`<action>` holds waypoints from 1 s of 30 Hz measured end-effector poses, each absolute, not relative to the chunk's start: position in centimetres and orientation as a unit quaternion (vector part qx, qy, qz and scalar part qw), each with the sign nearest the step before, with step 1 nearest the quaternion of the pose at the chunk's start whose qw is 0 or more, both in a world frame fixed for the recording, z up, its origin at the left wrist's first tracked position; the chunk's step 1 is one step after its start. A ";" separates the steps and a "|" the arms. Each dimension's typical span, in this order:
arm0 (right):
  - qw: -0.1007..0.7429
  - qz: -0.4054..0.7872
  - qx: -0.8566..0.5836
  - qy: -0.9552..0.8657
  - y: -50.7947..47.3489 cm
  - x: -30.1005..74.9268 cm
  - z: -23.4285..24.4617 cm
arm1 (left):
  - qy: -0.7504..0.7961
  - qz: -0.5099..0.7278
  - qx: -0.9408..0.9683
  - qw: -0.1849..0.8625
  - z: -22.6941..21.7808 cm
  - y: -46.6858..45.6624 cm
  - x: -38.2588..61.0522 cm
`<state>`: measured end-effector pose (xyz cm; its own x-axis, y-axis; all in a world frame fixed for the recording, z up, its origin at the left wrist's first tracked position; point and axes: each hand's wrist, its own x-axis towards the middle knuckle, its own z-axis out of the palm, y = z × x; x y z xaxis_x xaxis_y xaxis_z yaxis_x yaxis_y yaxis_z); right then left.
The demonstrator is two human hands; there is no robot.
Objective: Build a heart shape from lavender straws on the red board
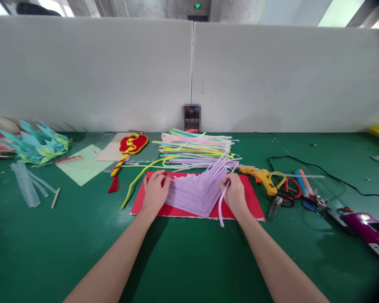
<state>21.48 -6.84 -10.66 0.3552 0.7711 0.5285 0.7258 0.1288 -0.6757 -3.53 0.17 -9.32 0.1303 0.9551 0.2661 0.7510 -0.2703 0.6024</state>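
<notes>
A red board [252,200] lies flat on the green table. On it is a V-shaped layer of lilac pipe cleaners [196,193], set side by side. My right hand [235,193] is closed at the layer's right edge, pinching a lilac pipe cleaner [220,210] whose lower end hangs over the board's front edge. At the left edge of the layer rests my left hand [154,191], its fingers bent and apart, touching the board and strips. Just behind the board is a pile of pastel pipe cleaners [196,147]. A bent yellow pipe cleaner [134,183] lies left of the board.
To the right lie a yellow glue gun [263,176], scissors [292,189], keys [322,204] and a purple tool [366,231] with a black cord [328,179]. Leftward are a red-and-yellow tasselled ornament [132,145], green paper [84,164] and a teal spiky craft piece [39,143]. A phone [192,118] leans on the white partition [113,75].
</notes>
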 end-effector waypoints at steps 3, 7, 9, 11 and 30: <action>0.492 0.026 -0.663 -0.564 -6.8 21.4 -10.6 | 0.577 0.355 0.710 0.191 -8.6 0.0 -3.6; 0.493 0.025 -0.663 -0.562 -6.8 21.4 -10.6 | 0.589 0.370 0.676 0.243 -7.9 -0.3 -3.6; 0.494 0.025 -0.665 -0.560 -6.8 21.4 -10.6 | 0.596 0.375 0.655 0.274 -7.7 -0.4 -3.6; 0.494 0.027 -0.666 -0.557 -6.8 21.4 -10.6 | 0.595 0.384 0.636 0.307 -7.6 -0.3 -3.6; 0.541 0.058 -0.686 -0.483 -7.1 21.2 -9.8 | 0.427 0.464 0.402 0.664 -6.9 -0.1 -3.0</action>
<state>21.17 -7.05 -9.82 0.5266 0.7256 0.4429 0.5991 0.0529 -0.7989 -2.95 -0.10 -6.92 0.2046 0.9596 -0.1932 -0.2739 0.2456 0.9299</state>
